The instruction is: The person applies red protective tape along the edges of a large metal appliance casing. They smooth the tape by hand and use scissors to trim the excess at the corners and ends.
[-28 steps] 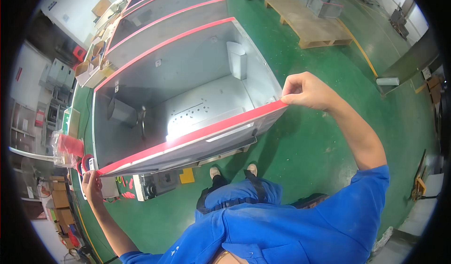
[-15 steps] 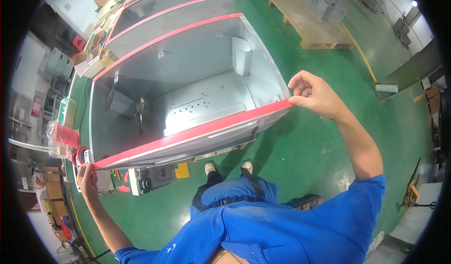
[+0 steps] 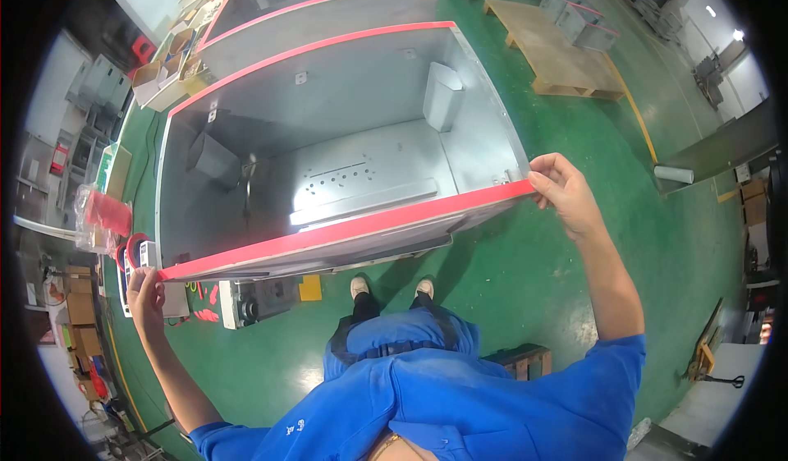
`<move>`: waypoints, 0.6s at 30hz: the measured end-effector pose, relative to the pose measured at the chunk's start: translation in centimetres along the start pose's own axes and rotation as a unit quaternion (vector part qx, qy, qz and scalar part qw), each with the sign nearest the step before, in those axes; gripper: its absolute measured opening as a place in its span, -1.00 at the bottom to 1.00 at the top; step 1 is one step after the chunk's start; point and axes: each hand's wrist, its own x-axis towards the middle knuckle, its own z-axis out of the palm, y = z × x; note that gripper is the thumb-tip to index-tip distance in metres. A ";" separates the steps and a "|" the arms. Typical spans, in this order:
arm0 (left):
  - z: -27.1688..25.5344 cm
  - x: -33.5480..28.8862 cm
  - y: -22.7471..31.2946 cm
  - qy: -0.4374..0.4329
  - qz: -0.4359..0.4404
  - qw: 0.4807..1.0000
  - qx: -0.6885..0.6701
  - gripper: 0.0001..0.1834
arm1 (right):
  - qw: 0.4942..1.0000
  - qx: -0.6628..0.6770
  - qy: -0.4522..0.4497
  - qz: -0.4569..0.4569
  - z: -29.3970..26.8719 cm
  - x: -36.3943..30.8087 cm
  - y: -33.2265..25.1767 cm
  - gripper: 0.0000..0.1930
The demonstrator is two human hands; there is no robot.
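In front of me stands a big open grey metal cabinet [image 3: 369, 145], its opening facing up. A red adhesive strip [image 3: 353, 229] runs along the near rim from corner to corner. My left hand [image 3: 146, 297] pinches the strip's left end at the near left corner. At the near right corner, my right hand [image 3: 568, 198] has thumb and fingers closed on the other end. Whether the strip lies fully flat on the rim, I cannot tell. Red edging also covers the far rim, while the right side rim looks bare metal.
More red-edged cabinets [image 3: 320, 9] stand behind this one. A wooden pallet [image 3: 550, 46] with grey metal boxes [image 3: 579, 19] lies at the far right. Left of the cabinet are red tape rolls [image 3: 136, 247] and a plastic-wrapped red roll [image 3: 108, 213]. A low wooden stool [image 3: 525, 358] stands behind my right side.
My right hand has come down slightly, and its fingers have closed in at the corner. The left hand stays at its corner. The whole view has shifted a little.
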 end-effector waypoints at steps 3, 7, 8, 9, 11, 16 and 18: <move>0.2 0.0 0.4 -0.004 -0.012 1.000 0.014 -0.92 | 1.000 -0.006 0.006 -0.006 0.1 0.0 0.0 -0.73; 0.3 0.0 0.4 0.001 -0.015 1.000 0.025 -0.91 | 1.000 -0.003 0.018 -0.012 0.5 -0.1 0.1 -0.73; 0.2 0.0 0.3 -0.002 -0.014 0.999 0.028 -0.91 | 1.000 -0.001 0.021 -0.013 0.6 -0.1 0.1 -0.73; 0.1 0.2 0.1 -0.004 -0.013 1.000 0.023 -0.90 | 1.000 -0.005 0.027 -0.015 0.6 -0.2 0.1 -0.73; -0.3 0.4 -0.4 -0.004 -0.009 1.000 0.016 -0.90 | 0.999 -0.011 0.035 -0.020 0.7 -0.3 0.1 -0.74; -0.2 0.5 -0.4 -0.025 0.008 0.999 0.023 -0.89 | 0.998 -0.012 0.054 -0.040 1.1 -0.5 0.4 -0.77; -0.2 0.4 -0.6 -0.025 0.013 0.999 0.018 -0.88 | 0.997 -0.011 0.058 -0.046 1.2 -0.4 0.5 -0.77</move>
